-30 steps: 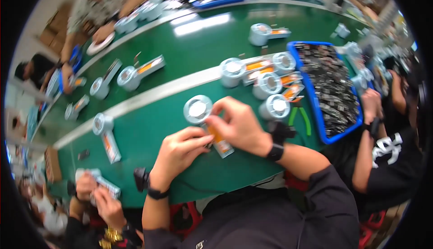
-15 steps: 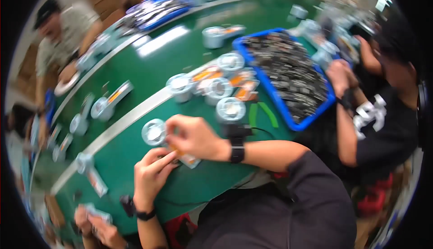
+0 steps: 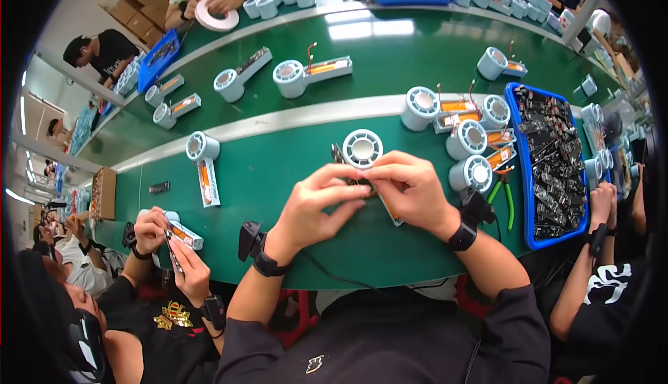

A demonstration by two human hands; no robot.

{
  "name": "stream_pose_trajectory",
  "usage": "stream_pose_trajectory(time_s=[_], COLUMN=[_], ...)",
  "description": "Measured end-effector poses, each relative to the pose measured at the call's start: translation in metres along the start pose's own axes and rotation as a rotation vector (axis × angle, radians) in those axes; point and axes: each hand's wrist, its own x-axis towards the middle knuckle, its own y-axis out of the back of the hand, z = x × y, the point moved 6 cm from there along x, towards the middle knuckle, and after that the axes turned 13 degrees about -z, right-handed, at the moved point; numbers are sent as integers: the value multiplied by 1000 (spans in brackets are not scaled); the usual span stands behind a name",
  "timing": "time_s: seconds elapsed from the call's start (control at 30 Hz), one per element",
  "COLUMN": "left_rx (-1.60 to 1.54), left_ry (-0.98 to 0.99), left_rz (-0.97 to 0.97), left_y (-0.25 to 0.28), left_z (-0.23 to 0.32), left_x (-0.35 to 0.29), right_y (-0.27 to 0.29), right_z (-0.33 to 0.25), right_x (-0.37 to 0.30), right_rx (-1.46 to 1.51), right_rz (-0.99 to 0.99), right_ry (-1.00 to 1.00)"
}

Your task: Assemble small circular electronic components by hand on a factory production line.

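Note:
My left hand (image 3: 316, 204) and my right hand (image 3: 415, 193) meet over a light-blue housing (image 3: 362, 149) with a round slotted head and a straight handle, like a hand-held fan body. Its head points away from me, and my fingers cover most of the handle. Between my left thumb and fingers sits a small dark part that looks like a circuit board (image 3: 337, 153), mostly hidden. The right thumb and forefinger pinch close together at the neck of the housing; what lies between them is too small to make out. An orange strip shows in the handle below the right hand.
Several similar housings (image 3: 467, 139) with orange cells and red wires stand right of my hands, beside green-handled pliers (image 3: 502, 202). Beyond is a blue tray (image 3: 530, 234) of dark circuit boards. Another housing (image 3: 202, 147) lies to the left. Co-workers sit on both sides.
The view has swung and become sharp. My right hand has come down from above the housing to its neck, and both hands now meet there, fingertips together.

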Motion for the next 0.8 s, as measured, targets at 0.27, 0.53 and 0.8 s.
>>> stream_pose_trajectory(time_s=[0.27, 0.53, 0.8], left_rx=[121, 31, -3], left_ry=[20, -9, -35], left_rz=[90, 129, 127], left_y=[8, 1, -4], left_z=[-1, -10, -10], left_x=[4, 0, 2], right_y=[-5, -10, -10], right_z=[-4, -12, -22], right_x=[-1, 0, -6], right_rx=[93, -113, -440], right_rz=[-52, -86, 14], right_ry=[-132, -150, 70])
